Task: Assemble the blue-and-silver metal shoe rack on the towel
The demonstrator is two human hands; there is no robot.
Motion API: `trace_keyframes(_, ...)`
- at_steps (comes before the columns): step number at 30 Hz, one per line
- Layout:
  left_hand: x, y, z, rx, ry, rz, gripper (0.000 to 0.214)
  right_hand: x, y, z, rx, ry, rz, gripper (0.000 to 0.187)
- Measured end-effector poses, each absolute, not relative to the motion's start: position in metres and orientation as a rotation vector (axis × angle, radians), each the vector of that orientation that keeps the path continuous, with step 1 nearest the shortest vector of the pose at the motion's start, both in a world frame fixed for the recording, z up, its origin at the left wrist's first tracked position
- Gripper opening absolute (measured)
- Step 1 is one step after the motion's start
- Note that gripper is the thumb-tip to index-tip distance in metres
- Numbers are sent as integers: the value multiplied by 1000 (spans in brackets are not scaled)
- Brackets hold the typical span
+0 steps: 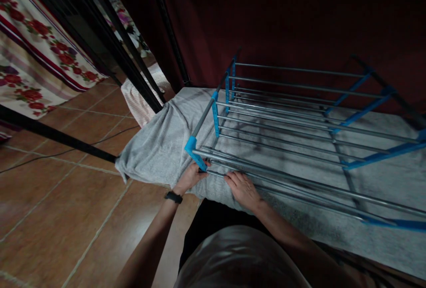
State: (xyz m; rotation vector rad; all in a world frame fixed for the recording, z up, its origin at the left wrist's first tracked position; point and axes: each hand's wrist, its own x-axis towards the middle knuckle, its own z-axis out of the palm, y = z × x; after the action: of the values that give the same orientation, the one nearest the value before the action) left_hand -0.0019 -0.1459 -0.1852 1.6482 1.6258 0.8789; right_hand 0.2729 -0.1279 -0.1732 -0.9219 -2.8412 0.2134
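Note:
A rack of grey metal rods [299, 124] with blue plastic side pieces [215, 117] lies on a grey cloth [159, 146]. My left hand [192, 176] is closed around the near left corner, at the blue connector [195, 152], with a black band on its wrist. My right hand [242, 187] grips the nearest rod [293, 186] a little to the right, fingers curled over it.
The cloth-covered surface runs along a dark red wall [282, 17]. Brown floor tiles [66, 190] spread to the left, crossed by a thin cable [49, 157]. Black metal bars [109, 44] and a flowered fabric [36, 53] stand at upper left.

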Motion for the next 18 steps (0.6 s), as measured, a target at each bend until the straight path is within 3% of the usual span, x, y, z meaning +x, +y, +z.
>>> trace_keyframes(6,-3,-146,-182,1683,1629,844,29,261,-125,-178,-1143,-2858,237,35)
trace_keyframes(18,4,-159,-162,1671,1624,885,22,272,-129,-151,-1255,-2791,387,39)
